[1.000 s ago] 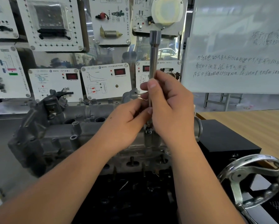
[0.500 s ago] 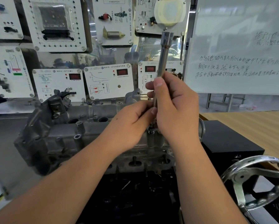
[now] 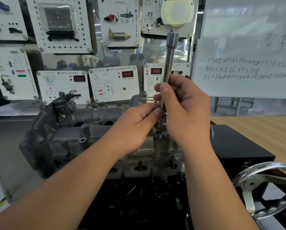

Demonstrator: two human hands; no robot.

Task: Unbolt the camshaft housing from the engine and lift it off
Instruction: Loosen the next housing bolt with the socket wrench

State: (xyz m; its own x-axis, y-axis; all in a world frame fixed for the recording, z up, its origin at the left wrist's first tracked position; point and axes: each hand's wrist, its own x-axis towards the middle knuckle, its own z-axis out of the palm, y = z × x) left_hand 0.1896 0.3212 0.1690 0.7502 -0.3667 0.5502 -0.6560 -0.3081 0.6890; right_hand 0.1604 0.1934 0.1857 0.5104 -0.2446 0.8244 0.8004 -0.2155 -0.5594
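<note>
I cannot see the extension bar's (image 3: 169, 63) lower tip — both hands hide it. My right hand (image 3: 185, 113) and left hand (image 3: 137, 125) pinch its shaft over the camshaft housing (image 3: 69, 135); a handwheel (image 3: 269, 188) sits cut off at right.

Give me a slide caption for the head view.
Both hands hold an upright extension bar on a camshaft housing bolt.

— What hung behind the bench?
— White training panels (image 3: 113, 83) with red displays, and a whiteboard (image 3: 248, 52) bearing handwriting to the right.
— And nearer?
— A chrome handwheel (image 3: 264, 185) beside a black box (image 3: 238, 146); behind them, a wooden tabletop (image 3: 261, 130).
</note>
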